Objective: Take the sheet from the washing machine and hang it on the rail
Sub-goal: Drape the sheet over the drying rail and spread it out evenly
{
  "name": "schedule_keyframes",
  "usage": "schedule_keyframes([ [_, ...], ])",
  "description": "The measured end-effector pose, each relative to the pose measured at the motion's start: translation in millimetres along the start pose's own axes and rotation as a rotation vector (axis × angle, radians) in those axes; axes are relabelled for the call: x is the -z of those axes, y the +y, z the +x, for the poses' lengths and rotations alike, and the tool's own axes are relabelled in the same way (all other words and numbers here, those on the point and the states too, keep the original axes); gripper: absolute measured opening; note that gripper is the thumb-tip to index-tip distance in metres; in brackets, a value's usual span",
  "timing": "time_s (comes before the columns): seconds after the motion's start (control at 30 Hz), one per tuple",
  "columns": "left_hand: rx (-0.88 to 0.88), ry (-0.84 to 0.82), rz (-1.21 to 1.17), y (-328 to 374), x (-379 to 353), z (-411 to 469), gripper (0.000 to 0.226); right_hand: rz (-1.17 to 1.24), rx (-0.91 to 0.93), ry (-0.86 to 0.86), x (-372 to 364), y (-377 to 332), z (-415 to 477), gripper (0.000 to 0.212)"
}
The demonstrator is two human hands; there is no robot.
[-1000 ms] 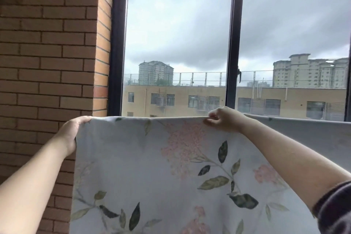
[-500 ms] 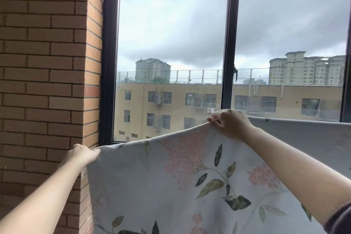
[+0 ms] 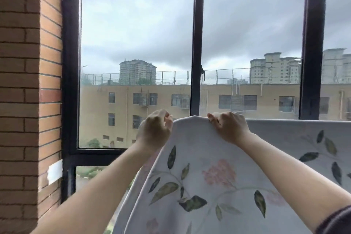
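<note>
A white sheet (image 3: pixel 218 195) printed with green leaves and pink flowers hangs in front of me, below the window. Its top edge runs level to the right, folded over something hidden under the cloth; no rail shows. My right hand (image 3: pixel 228 127) grips that top edge from above with curled fingers. My left hand (image 3: pixel 154 129) is just left of it, fingers curled, pinching the sheet's upper left corner. From that corner the sheet's left edge falls away slanting down to the left.
A brick wall (image 3: pixel 28 100) stands close on the left, with a small white box (image 3: pixel 54 174) on its side. Behind the sheet is a dark-framed window (image 3: pixel 196 43) with a handle (image 3: pixel 203 74). Buildings and grey sky lie outside.
My left hand has travelled right and up along the sheet's edge and now sits beside my right hand. The sheet's left part, spread wide before, now hangs gathered. My right hand stayed on the top edge.
</note>
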State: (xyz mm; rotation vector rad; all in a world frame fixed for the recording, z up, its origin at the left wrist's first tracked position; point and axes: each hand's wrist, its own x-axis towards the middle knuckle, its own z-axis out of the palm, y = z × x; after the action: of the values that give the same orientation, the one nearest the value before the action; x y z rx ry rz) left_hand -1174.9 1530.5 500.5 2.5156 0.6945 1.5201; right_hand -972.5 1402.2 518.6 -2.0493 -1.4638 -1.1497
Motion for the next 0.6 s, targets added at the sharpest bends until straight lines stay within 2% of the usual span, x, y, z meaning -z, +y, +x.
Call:
schedule_keyframes([
  [0.1, -0.109, -0.030, 0.154, 45.4, -35.7, 7.0, 0.028, -0.034, 0.007, -0.006, 3.9, 34.9, -12.9, 0.050],
  [0.3, -0.052, -0.074, 0.506, 110.4, -88.6, 15.1, 0.040, -0.034, -0.026, -0.027, 17.4, 117.4, -48.3, 0.042],
  [0.47, -0.018, -0.108, 0.540, 172.8, -131.9, 11.2, 0.041, -0.068, -0.053, -0.028, 32.7, 189.2, -79.5, 0.078],
  [0.6, -0.019, -0.110, 0.511, 212.7, -162.9, 12.4, 0.041, -0.067, -0.111, -0.107, 38.0, 230.6, -91.8, 0.060],
])
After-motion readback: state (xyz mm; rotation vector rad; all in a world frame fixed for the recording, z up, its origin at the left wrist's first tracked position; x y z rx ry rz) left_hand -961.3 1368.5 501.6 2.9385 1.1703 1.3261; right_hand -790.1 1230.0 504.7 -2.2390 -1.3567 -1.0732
